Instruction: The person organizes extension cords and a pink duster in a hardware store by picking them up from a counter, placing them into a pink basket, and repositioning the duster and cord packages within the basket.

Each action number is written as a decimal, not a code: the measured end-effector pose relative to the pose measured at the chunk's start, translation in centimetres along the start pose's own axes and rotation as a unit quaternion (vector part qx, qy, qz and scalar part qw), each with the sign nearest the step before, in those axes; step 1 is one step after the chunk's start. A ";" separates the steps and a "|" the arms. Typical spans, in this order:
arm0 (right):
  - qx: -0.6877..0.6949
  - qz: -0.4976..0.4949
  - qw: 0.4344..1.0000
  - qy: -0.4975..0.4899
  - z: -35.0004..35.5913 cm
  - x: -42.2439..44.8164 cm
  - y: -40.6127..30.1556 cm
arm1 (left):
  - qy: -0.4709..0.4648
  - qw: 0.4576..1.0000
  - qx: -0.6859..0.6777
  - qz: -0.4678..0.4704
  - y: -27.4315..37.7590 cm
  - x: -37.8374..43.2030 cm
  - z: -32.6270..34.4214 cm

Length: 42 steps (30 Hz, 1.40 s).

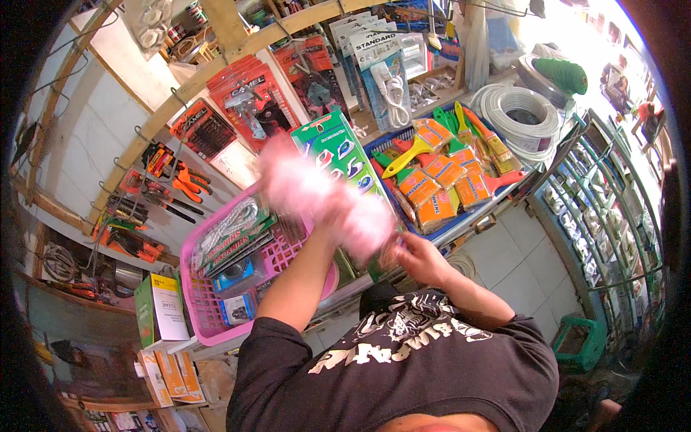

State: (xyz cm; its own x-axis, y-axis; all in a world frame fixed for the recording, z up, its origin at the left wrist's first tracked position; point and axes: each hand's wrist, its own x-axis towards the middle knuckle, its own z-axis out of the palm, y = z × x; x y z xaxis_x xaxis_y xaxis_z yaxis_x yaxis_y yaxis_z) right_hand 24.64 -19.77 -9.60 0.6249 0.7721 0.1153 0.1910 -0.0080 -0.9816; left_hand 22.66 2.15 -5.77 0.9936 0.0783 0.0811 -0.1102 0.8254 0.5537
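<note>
A pink fluffy duster (302, 181), badly blurred, crosses the middle of the view. My left hand (327, 215) is closed around it, partly hidden by the pink fluff. A long green blister card (337, 141) with pictures of small items lies tilted behind the duster. My right hand (414, 258) is at the lower end of the card, its fingers bent around an edge there; exactly what they pinch is blurred. To the left is a pink plastic basket (190, 302) with packaged goods, and to the right a blue basket (372, 148) full of packaged paintbrushes (444, 170).
Carded tools (251, 102) and pliers (189, 183) hang from a wooden rack. Coiled white cable (513, 119) and a green twine spool (561, 75) stand beyond the blue basket. A green stool (580, 343) is on the tiled floor, near a wire display rack (594, 216).
</note>
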 end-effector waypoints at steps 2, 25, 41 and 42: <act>0.117 0.192 0.973 0.058 -0.3 0.4 -1.5 | 0.042 0.999 0.015 0.022 -0.2 0.2 -0.3; 0.021 0.221 0.975 -0.025 -1.4 -3.0 -2.1 | 0.052 0.970 0.220 0.086 -2.0 0.4 -9.6; -0.166 0.139 0.971 -0.097 -1.4 -4.1 -1.3 | -0.023 0.998 0.045 0.034 -0.8 0.1 -5.1; 0.003 0.176 0.984 -0.035 -1.4 -4.3 -0.4 | -0.011 0.999 0.036 0.037 -0.9 0.6 -4.6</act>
State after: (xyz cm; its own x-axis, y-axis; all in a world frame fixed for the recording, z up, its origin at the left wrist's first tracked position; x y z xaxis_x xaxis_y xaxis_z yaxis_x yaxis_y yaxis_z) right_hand 22.92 -23.97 -9.45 0.5985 0.7634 -0.2430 -0.0333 -0.2794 -0.9596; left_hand 23.44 4.03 -9.99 0.9821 0.1243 0.1415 -0.1851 0.7757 0.6034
